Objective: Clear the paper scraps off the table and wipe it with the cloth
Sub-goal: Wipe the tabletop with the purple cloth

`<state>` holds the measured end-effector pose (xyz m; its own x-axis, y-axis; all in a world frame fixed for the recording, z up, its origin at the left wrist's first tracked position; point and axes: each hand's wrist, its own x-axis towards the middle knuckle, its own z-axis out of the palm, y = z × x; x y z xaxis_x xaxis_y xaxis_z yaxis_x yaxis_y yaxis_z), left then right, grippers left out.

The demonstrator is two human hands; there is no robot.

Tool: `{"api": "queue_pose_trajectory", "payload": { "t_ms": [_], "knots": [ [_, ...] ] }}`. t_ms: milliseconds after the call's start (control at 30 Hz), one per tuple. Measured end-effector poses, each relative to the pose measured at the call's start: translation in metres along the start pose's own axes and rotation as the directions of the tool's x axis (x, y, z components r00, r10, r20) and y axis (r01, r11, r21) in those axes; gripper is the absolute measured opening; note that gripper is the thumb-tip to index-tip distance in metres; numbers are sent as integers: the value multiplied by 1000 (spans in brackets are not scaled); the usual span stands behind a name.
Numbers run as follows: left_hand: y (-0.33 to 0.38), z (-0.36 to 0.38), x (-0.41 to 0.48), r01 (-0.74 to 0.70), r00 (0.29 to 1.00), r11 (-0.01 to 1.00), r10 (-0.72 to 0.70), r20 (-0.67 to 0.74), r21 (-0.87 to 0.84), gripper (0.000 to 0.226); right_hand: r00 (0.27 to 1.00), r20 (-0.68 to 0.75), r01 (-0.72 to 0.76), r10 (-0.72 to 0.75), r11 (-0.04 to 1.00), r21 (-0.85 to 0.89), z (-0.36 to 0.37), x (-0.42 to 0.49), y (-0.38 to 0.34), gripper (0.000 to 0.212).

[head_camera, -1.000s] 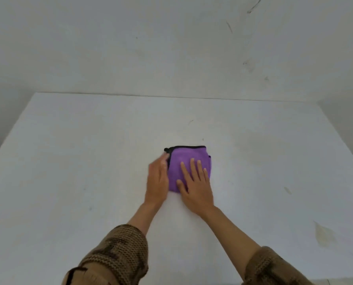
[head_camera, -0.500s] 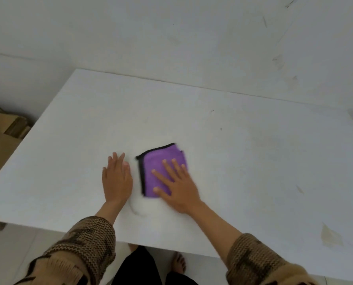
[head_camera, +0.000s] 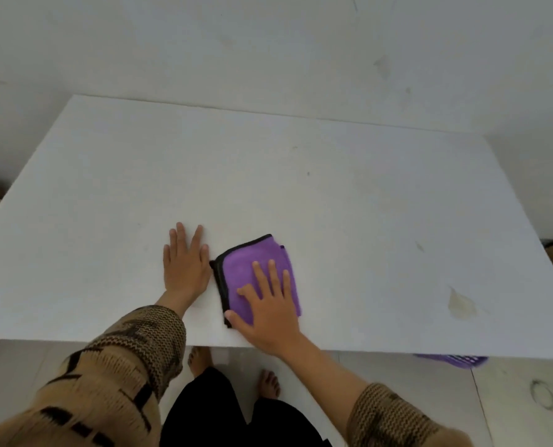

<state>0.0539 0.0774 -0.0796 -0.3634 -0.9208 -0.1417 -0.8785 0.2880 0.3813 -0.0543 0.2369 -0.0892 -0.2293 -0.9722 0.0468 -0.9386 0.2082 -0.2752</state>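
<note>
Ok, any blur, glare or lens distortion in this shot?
Head view: soft, even light, no glare on the table; only faint shadows by the left hand and right hand; purple cloth fairly sharp; near sleeves smeared and stretched toward the corners.

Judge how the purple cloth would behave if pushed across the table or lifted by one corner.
The cloth is folded in soft layers, so lifted by a corner it would probably unfold and hang limp. Pressed flat by the right hand on the smooth table, it should slide easily, though loose edges may bunch.
</note>
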Motion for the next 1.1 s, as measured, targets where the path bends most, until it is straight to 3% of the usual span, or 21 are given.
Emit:
{"api": "queue_pose_trajectory", "payload": {
  "t_ms": [100,233,300,367,500,567,633,700,800,867,933,1033,1100],
  "knots": [
    [20,6,-6,-87,996,996,87,19,-10,49,984,-74,-164,160,985,-55,-10,-15,59,52],
    [40,11,-13,-160,987,987,159,18,8,49,852,-53,-524,521,849,-67,-37,-33,120,76],
    [47,15,-14,-174,984,985,174,25,-3,49,813,-32,-582,582,811,-51,-38,-34,118,77],
    [53,20,-14,-189,981,982,190,46,-21,49,857,-12,-514,515,856,-52,-35,-31,97,72],
    [65,27,-1,-246,968,969,247,51,-22,48,987,52,-146,151,985,-90,-21,-15,51,68],
    [72,28,13,-241,969,971,241,52,-8,48,994,30,-99,101,992,-74,-19,11,58,66],
    [79,28,32,-215,976,976,216,35,-21,48,984,25,-176,178,981,-80,-20,42,81,63],
    [86,26,53,-212,977,977,213,22,-34,47,935,7,-353,354,933,-73,-26,74,113,65],
    [92,21,87,-234,972,972,235,25,-16,48,768,19,-640,641,768,-37,-43,109,154,68],
    [95,17,113,-228,973,973,229,25,-27,49,705,68,-706,706,708,-32,-52,132,168,70],
    [99,14,140,-225,973,973,227,32,-46,49,768,81,-633,635,773,-52,-50,157,169,73],
    [107,14,178,-245,969,968,247,21,-57,48,951,52,-298,303,951,-87,-34,198,150,75],
    [113,14,199,-273,962,959,273,-10,-77,51,994,61,-87,94,990,-106,-25,227,144,73]
  ]
}}
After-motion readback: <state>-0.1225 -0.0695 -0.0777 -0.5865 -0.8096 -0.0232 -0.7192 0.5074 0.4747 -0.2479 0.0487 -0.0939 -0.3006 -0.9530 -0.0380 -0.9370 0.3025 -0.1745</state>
